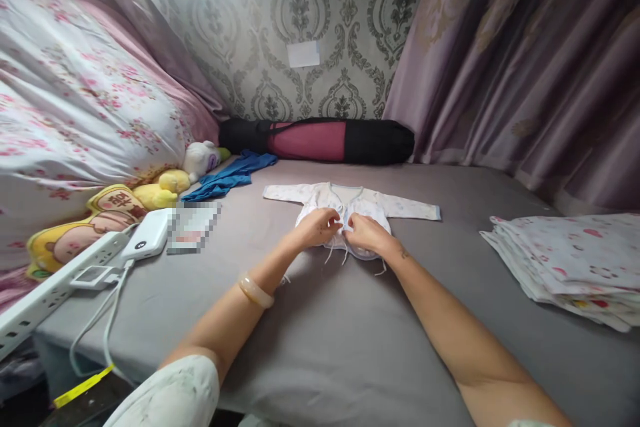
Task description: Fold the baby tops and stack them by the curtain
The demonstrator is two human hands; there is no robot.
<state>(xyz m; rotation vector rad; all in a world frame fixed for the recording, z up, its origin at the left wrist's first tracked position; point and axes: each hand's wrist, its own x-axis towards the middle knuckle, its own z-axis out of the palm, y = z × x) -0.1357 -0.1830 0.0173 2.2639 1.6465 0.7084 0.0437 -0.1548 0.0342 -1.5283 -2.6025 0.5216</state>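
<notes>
A small white baby shirt (320,195) with pale prints and light blue trim lies flat, its sleeves spread to both sides. Thin white ties hang from its front and lower edge. My left hand (320,227), with a pale bangle (255,290) on the forearm, is over the left part of the shirt's front, thumb and fingers pinched together. Close beside it, my right hand (367,233) is pinched at the middle of the front opening. Both hands appear to hold the thin ties, though the fingertips partly hide them.
Folded printed cloths (575,260) are stacked at the right. At the left lie a blue cloth (233,175), plush toys (163,190), a white power bank (149,235) with cables and a power strip (60,280). A black and red long bag (315,140) rests against the wall.
</notes>
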